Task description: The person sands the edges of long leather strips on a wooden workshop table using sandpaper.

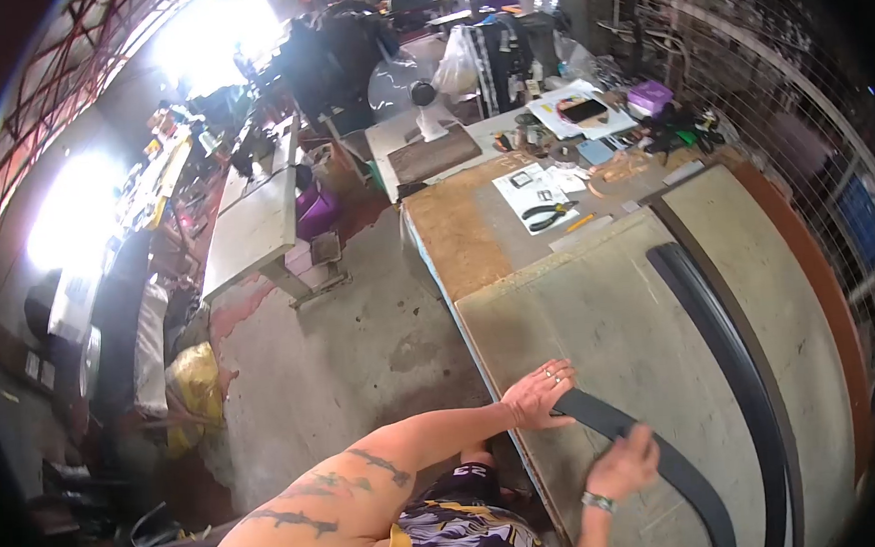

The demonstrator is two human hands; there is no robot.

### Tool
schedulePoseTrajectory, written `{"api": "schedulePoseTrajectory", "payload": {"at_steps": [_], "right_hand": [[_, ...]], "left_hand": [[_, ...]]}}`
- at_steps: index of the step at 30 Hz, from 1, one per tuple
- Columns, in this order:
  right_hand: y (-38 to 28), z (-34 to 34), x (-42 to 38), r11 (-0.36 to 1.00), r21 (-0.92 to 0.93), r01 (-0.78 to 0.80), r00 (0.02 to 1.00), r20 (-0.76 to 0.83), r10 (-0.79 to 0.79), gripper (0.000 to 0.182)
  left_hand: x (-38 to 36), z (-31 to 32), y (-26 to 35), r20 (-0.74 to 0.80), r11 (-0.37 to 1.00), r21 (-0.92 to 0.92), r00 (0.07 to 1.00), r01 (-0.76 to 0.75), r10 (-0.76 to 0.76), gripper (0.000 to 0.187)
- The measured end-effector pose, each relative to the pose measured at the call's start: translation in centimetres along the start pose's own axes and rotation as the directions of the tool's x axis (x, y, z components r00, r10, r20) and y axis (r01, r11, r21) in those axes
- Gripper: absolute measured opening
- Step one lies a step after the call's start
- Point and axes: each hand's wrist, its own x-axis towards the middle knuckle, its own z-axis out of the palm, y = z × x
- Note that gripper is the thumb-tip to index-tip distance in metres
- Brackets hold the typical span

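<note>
The half-curled left hand point(540, 396) meets the end of a long, curved, black leather-like strip point(693, 480), probably light, pliable and best held by its ends, on the greyish-green worktable point(580, 315), beside the blurred right hand point(624, 463), both grips unclear.

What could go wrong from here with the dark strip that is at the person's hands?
The left hand is at one end of the dark strip, close to the table's edge; if that end slips, the strip may shift. The right hand is blurred, probably in motion, and could push the strip out of place. The wristband might scratch the strip if it rubs there.
</note>
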Motion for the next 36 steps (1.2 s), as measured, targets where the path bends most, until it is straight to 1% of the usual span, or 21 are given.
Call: {"api": "schedulePoseTrajectory", "payload": {"at_steps": [3,5,7,9,10,11,12,13,14,15,16,19,21,24,26,28,29,30,31,34,36], "right_hand": [[2.0,-0.9,-0.9,0.908,-0.089,0.410,0.912,0.064,-0.405,0.041],[10.7,-3.9,-0.2,0.978,-0.060,0.199,0.967,0.173,-0.187,0.041],[24.6,-5.4,-1.8,0.940,-0.317,-0.125,0.990,-0.096,0.100,0.045],[34.5,-6.6,-2.3,0.659,-0.622,-0.424,0.902,-0.222,0.370,0.047],[34.5,-7.1,-1.7,0.502,-0.706,-0.500,0.852,-0.298,0.430,0.047],[34.1,-6.0,-0.6,0.508,-0.625,-0.593,0.769,-0.252,0.588,0.043],[28.5,-5.1,0.3,0.706,-0.412,-0.576,0.801,-0.113,0.588,0.042],[21.8,-2.4,-0.3,0.886,-0.284,-0.368,0.920,-0.247,0.304,0.037],[15.9,-0.1,-0.6,0.879,-0.469,-0.087,0.965,-0.257,-0.042,0.038],[7.6,-0.7,-0.3,0.977,-0.120,-0.176,0.982,-0.095,0.166,0.045],[1.9,-1.2,-0.3,0.981,-0.103,-0.165,0.983,0.070,0.172,0.047],[1.2,-1.2,-2.0,0.916,-0.157,0.369,0.929,0.034,-0.368,0.049],[9.6,-2.3,-2.1,0.944,-0.179,0.277,0.949,-0.102,-0.298,0.049],[29.2,-5.4,-3.3,0.860,-0.404,-0.313,0.949,-0.179,0.261,0.047],[32.6,-7.7,-2.1,0.608,-0.528,-0.593,0.798,-0.283,0.532,0.044],[22.2,-8.6,1.7,0.453,-0.401,-0.796,0.566,-0.230,0.792,0.035],[19.3,-5.8,1.2,0.627,-0.362,-0.689,0.710,-0.166,0.684,0.031],[13.8,-3.5,0.1,0.806,-0.404,-0.433,0.901,-0.201,0.383,0.037],[10.7,0.1,-1.6,0.928,-0.263,-0.265,0.952,-0.225,0.208,0.045],[0.9,0.6,-3.9,0.986,-0.145,0.083,0.994,0.084,-0.071,0.048],[5.1,-1.4,-3.8,0.989,-0.142,0.042,0.998,0.042,-0.036,0.047]], "left_hand": [[0.1,-0.5,0.5,0.032,1.000,0.001,0.999,-0.003,0.003,0.067],[0.2,-0.5,0.2,0.040,1.000,-0.015,0.999,0.009,-0.009,0.068],[0.3,-0.5,0.3,0.036,1.000,-0.021,0.999,0.009,-0.008,0.068],[0.1,-0.5,0.0,0.027,1.000,-0.017,1.000,0.015,-0.015,0.068],[0.2,-0.4,-0.1,0.025,1.000,-0.014,1.000,0.015,-0.015,0.068],[0.2,-0.2,0.0,0.024,1.000,-0.015,1.000,0.011,-0.010,0.068],[0.2,-0.2,0.2,0.018,1.000,-0.016,1.000,0.009,-0.008,0.068],[0.2,-0.3,0.2,0.012,1.000,-0.013,1.000,0.000,0.000,0.068],[0.1,-0.5,0.2,0.011,1.000,-0.008,1.000,-0.006,0.007,0.069],[0.1,-0.5,0.2,0.007,1.000,0.000,1.000,-0.003,0.003,0.068],[0.1,-0.5,0.2,0.005,1.000,0.007,1.000,0.001,-0.001,0.067],[0.0,-0.1,0.5,-0.008,1.000,0.006,1.000,-0.002,0.002,0.067],[0.3,-0.3,0.0,-0.008,1.000,0.011,1.000,-0.006,0.006,0.067],[0.1,-0.4,0.3,0.009,1.000,-0.001,1.000,0.009,-0.009,0.065],[0.3,-0.5,0.3,0.001,1.000,-0.005,1.000,0.012,-0.012,0.065],[-0.3,-0.1,0.6,0.010,1.000,-0.011,1.000,0.018,-0.018,0.067],[-0.2,-0.2,0.6,-0.008,1.000,-0.006,1.000,0.012,-0.012,0.066],[0.3,-0.5,0.4,-0.030,1.000,0.007,1.000,0.000,0.000,0.066],[0.3,-0.5,0.5,-0.025,1.000,0.007,1.000,-0.005,0.006,0.068],[0.2,-0.3,0.4,-0.060,1.000,0.004,0.998,-0.023,0.023,0.068],[0.3,-0.4,0.3,-0.015,1.000,0.008,0.999,-0.028,0.028,0.071]]}}
